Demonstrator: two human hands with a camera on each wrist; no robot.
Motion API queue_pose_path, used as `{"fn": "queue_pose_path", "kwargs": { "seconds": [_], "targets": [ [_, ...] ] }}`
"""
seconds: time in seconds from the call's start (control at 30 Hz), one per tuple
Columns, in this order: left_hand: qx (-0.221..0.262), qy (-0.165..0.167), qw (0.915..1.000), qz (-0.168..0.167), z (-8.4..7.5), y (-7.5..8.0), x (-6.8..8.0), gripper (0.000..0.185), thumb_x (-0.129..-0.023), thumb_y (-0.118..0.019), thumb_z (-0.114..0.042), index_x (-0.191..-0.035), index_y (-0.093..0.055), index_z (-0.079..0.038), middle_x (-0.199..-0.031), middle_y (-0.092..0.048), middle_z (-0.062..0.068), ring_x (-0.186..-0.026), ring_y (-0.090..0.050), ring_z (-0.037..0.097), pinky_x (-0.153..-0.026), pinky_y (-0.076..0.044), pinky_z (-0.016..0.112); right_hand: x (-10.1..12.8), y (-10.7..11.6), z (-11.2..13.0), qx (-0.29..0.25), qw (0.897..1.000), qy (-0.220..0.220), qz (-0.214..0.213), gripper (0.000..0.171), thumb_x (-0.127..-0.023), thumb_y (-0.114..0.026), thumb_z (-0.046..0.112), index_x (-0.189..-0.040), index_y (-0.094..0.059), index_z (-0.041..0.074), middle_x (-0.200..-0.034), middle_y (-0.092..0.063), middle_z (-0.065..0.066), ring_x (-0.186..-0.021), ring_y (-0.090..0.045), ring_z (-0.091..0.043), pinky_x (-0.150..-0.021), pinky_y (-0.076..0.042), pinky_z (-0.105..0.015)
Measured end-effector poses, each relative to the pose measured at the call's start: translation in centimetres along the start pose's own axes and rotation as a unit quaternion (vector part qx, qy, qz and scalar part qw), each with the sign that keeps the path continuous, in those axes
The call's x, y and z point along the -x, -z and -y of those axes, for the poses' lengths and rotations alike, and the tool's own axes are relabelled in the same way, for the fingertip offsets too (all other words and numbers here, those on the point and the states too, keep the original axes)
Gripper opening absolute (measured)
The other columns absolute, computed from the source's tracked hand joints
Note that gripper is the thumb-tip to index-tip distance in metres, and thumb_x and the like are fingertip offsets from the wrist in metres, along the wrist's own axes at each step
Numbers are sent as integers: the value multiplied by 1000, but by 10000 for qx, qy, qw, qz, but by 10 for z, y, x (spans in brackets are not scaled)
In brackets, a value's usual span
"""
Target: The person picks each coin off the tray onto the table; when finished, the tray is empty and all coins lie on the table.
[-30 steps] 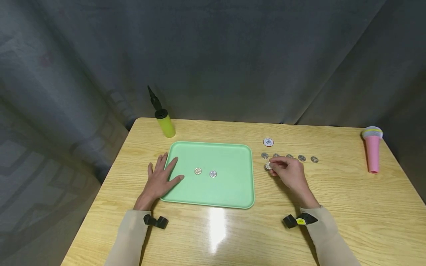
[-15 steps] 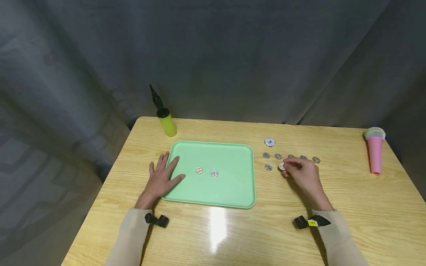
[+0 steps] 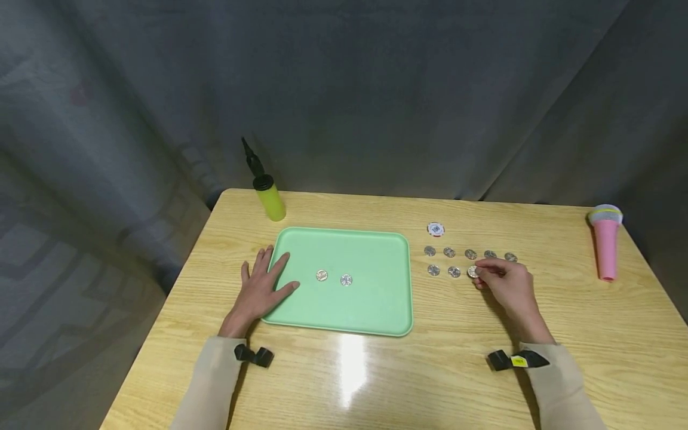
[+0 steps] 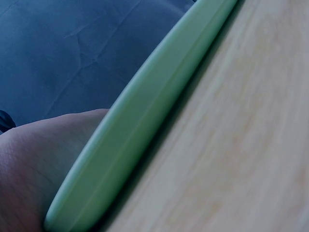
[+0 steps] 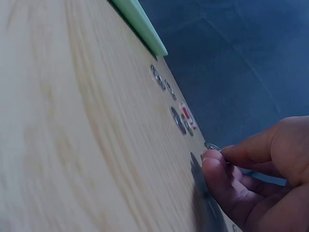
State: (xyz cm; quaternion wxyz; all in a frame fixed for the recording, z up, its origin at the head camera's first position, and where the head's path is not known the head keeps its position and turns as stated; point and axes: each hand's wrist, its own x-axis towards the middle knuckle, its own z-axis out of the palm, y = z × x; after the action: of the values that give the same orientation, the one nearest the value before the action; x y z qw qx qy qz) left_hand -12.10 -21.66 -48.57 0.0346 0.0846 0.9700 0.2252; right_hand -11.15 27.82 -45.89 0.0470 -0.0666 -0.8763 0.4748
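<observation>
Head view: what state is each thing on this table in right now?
Left hand: flat, fingers resting on the tray's left edge.
Right hand: pinching a coin.
Green tray: flat, holding two coins.
Yellow pump: upright.
Pink microphone: lying down.
Poker chip: lying flat.

No legible text; markings on the poker chip (image 3: 435,229) too small.

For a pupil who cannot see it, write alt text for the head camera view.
A person's right hand pinches a coin beside two rows of coins on a wooden table. The left hand rests flat on the edge of a green tray holding two coins.
</observation>
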Motion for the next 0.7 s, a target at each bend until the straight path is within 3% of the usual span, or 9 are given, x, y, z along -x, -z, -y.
{"fn": "queue_pose_path", "kwargs": {
  "seconds": [0.43,0.7],
  "targets": [
    [7,15,10000,-5,0,0,0,78,-93,-62,-49,-157,-34,-14,-169,-10,22,-156,-6,47,-117,1,74,-2,6,-8,237,9995,-209,-85,21,-94,-61,-3,-110,-68,-14,-90,-73,-23,-62,-63,5,-58,-58,-17],
    [-5,-5,10000,-18,0,0,0,78,-93,-62,-48,-157,-34,-15,-168,-11,22,-156,-7,46,-117,1,74,-2,2,-9,1422,9879,390,-473,15,-88,-69,3,-99,-76,-5,-82,-75,-20,-59,-53,9,-55,-43,-12]
  ]
}}
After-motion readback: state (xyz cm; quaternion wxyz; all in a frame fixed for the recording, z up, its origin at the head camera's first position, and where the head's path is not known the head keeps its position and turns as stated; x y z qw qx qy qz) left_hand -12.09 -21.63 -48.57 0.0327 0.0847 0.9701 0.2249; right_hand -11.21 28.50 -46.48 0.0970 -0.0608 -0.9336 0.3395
